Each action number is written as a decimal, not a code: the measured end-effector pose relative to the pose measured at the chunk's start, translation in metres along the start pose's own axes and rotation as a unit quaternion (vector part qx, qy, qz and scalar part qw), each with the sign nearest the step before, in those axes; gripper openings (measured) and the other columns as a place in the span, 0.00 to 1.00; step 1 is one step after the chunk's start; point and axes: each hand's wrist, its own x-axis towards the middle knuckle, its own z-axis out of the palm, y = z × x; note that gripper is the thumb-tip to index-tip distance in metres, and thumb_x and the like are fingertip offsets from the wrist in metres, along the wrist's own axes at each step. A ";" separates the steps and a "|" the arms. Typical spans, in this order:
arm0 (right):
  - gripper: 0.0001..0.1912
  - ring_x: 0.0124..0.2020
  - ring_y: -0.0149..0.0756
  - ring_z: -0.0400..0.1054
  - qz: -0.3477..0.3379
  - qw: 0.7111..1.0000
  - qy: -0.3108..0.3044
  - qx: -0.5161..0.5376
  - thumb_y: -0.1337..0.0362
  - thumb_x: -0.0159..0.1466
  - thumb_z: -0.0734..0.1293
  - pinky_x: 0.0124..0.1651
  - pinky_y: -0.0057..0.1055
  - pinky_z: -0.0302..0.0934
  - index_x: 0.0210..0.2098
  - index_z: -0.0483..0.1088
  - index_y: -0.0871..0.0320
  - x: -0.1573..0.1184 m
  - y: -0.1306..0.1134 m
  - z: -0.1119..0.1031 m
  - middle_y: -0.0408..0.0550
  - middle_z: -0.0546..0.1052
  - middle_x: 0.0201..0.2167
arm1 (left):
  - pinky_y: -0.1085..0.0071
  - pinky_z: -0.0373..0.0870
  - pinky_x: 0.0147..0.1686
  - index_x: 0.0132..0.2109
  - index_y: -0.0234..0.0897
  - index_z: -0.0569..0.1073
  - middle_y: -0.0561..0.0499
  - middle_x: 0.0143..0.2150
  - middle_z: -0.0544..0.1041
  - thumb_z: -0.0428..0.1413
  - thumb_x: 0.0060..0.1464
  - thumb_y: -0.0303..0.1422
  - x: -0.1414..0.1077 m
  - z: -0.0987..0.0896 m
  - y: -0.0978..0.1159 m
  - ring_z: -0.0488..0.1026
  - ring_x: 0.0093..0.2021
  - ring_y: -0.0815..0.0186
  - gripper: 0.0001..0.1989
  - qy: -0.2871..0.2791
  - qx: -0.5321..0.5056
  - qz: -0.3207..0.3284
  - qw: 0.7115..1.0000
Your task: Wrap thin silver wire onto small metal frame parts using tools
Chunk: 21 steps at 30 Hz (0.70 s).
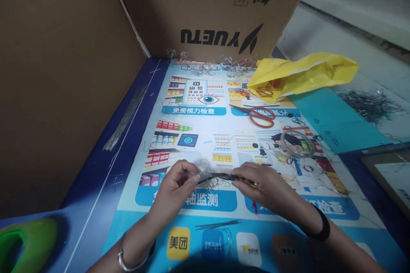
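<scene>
Near the centre of the printed mat [192, 145], my left hand [181, 185] pinches a small tangle of thin wire [209, 183] between thumb and fingers. My right hand [261, 181] is wrapped round the handles of dark-nosed pliers [226, 176]. The jaws point left and reach into the wire beside my left fingertips; whether they grip a strand is too small to tell. A few dark straight pieces [218, 224] lie on the mat below my hands.
Red-handled scissors [262, 117] and a clear ring [297, 143] lie beyond my right hand. A yellow bag [304, 74] sits behind them. Cardboard [205, 8] stands at the back and left. Straight wires [124, 119] lie left, a green roll [35, 243] lower left, dark strands [371, 104] at right.
</scene>
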 end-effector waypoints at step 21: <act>0.11 0.34 0.36 0.70 0.002 0.999 0.016 -0.030 0.62 0.62 0.61 0.36 0.30 0.62 0.39 0.72 0.57 -0.003 -0.002 0.001 0.48 0.75 0.32 | 0.76 0.64 0.22 0.35 0.37 0.64 0.54 0.29 0.69 0.52 0.54 0.34 0.004 -0.002 -0.001 0.66 0.24 0.73 0.06 -0.036 0.019 -0.027 0.999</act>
